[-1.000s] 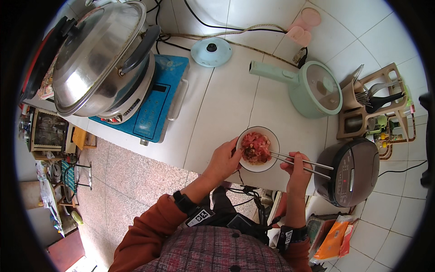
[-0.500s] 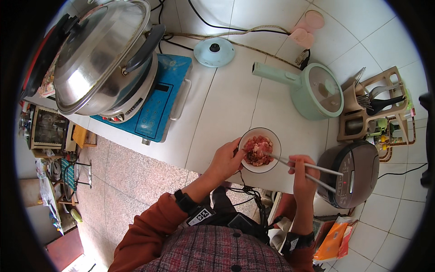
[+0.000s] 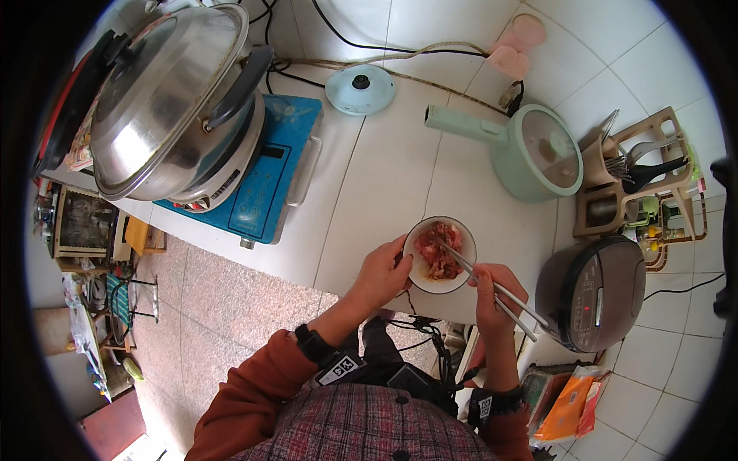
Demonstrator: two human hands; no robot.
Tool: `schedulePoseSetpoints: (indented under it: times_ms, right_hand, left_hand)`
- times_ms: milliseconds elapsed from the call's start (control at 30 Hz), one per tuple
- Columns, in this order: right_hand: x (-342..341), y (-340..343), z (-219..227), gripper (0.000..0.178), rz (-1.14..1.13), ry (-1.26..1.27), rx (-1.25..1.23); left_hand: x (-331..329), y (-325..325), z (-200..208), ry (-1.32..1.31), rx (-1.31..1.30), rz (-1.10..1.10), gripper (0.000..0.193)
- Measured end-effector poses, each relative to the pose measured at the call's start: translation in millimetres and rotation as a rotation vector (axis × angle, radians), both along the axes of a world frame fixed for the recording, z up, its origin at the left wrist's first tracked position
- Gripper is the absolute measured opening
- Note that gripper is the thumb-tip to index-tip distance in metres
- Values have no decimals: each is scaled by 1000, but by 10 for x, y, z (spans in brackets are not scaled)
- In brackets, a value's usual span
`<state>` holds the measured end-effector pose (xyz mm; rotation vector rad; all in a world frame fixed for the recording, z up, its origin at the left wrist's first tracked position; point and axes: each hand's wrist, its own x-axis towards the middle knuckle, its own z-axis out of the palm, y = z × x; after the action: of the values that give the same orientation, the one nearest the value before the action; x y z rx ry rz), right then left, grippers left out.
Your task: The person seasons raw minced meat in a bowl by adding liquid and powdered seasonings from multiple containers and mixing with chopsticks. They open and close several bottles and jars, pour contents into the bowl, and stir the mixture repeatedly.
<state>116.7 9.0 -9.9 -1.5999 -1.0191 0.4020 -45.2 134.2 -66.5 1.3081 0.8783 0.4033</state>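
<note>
A white bowl with a dark rim (image 3: 468,238) stands near the front edge of the white tiled counter. Chopped raw meat (image 3: 442,261) lies inside it, mixed with some darker bits. My left hand (image 3: 380,269) grips the bowl's left side, thumb at the rim. In my right hand (image 3: 496,292), at the bowl's right, is a pair of metal chopsticks (image 3: 513,298). Their tips reach into the meat, and their back ends stick out toward the lower right.
A large lidded steel pot (image 3: 169,100) sits on a blue cooktop (image 3: 265,184) at the left. A light-blue lid (image 3: 360,89) lies at the back. Rightward are a green saucepan (image 3: 530,157), a utensil rack (image 3: 600,184) and a dark rice cooker (image 3: 588,296).
My right hand has moved left and slightly down, turning the chopsticks steeper. Their tips are deeper in the meat, which has shifted in the bowl. My left hand stays on the bowl.
</note>
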Motion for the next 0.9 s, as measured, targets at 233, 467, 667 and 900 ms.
schedulePoseSetpoints:
  times_ms: [233, 467, 667, 900]
  right_hand:
    - [-27, 22, -220, 8, -12, 118, -77]
    - [-82, -53, -118, 13, 4, 138, -132]
    - [7, 19, -74, 15, -158, 321, -40]
    - [8, 22, -203, 10, -122, 222, -14]
  left_hand:
    - [14, -13, -2, -11, 13, 36, 38]
    - [11, 15, -35, 9, 42, 19, 40]
    - [6, 21, -35, 1, 1, 13, 41]
    - [32, 14, 10, -9, 6, 30, 39]
